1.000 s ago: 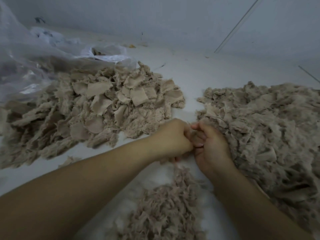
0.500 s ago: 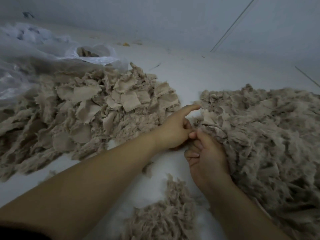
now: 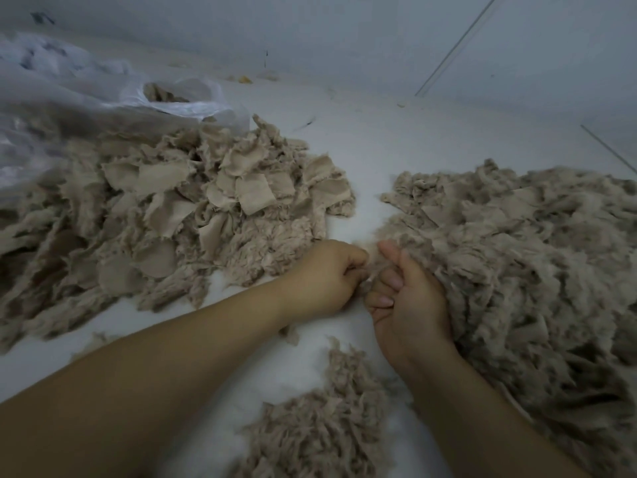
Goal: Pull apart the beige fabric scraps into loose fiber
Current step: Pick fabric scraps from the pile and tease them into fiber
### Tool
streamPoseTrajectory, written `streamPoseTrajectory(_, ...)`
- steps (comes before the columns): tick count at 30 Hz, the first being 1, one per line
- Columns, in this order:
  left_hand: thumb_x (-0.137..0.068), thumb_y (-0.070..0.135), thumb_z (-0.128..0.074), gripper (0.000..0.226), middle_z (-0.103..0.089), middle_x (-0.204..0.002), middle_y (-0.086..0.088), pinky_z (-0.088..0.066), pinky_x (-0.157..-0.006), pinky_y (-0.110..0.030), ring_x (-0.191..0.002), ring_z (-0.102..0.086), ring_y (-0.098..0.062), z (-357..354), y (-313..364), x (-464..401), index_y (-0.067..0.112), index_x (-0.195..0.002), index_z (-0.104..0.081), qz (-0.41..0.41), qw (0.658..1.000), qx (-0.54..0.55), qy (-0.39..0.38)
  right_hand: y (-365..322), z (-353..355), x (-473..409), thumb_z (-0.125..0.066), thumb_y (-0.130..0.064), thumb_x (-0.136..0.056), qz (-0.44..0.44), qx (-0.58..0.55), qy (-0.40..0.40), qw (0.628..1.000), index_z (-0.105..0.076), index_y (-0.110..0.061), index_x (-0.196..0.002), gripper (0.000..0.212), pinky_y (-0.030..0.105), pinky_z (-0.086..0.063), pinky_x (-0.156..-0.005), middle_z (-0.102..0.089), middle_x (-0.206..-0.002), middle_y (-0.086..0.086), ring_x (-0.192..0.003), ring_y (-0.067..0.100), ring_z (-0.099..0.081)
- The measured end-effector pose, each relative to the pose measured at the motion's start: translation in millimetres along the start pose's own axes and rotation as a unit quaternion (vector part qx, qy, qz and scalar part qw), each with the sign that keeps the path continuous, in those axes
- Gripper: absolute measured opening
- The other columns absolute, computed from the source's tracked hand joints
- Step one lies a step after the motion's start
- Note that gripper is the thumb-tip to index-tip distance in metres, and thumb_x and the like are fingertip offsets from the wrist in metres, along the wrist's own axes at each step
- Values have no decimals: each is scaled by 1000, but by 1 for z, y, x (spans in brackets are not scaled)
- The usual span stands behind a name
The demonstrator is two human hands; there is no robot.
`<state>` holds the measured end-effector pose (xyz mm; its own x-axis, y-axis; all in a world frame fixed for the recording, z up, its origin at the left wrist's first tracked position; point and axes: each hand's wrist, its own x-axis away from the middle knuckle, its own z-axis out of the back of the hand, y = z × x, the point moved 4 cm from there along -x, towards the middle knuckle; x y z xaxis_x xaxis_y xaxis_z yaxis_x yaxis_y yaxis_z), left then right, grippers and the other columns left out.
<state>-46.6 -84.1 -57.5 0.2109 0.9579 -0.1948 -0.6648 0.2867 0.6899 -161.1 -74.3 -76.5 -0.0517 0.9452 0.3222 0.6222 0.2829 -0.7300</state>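
Note:
A heap of beige fabric scraps (image 3: 193, 208) lies on the white surface at the left, with flat square pieces on top. A large mound of pulled-apart beige fiber (image 3: 517, 257) covers the right side. My left hand (image 3: 320, 277) and my right hand (image 3: 403, 305) meet in the middle, fingers curled, both pinching one small beige scrap (image 3: 370, 262) between them at the edge of the fiber mound. Most of that scrap is hidden by the fingers. A smaller tuft of loose fiber (image 3: 320, 419) sits near me, between my forearms.
A crumpled clear plastic bag (image 3: 86, 94) holding more beige material lies at the back left. A grey wall (image 3: 344, 36) rises behind the white surface (image 3: 379, 132). Small crumbs lie along the wall's foot.
My left hand's index finger, stretched out half a second ago, has curled in. Both hands have closed together on the small scrap again. The view has shifted slightly.

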Motion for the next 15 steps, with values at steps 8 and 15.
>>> streamPoseTrajectory(8,-93,2,-59,34,-38,-57,-1,-31,-56,-25,-55,-37,-11,21,-5,34,-1,-62,-46,6,1000,-2,2,-2,0,2,-43,-25,-105,6,2,4,1000,-60,-14,-107,20,15,-26,-34,-32,-48,-9,-38,3,-25)
streamPoseTrajectory(15,-97,3,-53,31,-33,-58,0,-42,-40,-16,-41,-39,-2,30,-9,56,-13,-72,-47,60,997,48,19,-2,0,1,-46,-20,-104,3,7,0,1000,-60,-16,-104,14,15,-25,-34,-31,-47,-10,-37,2,-24)
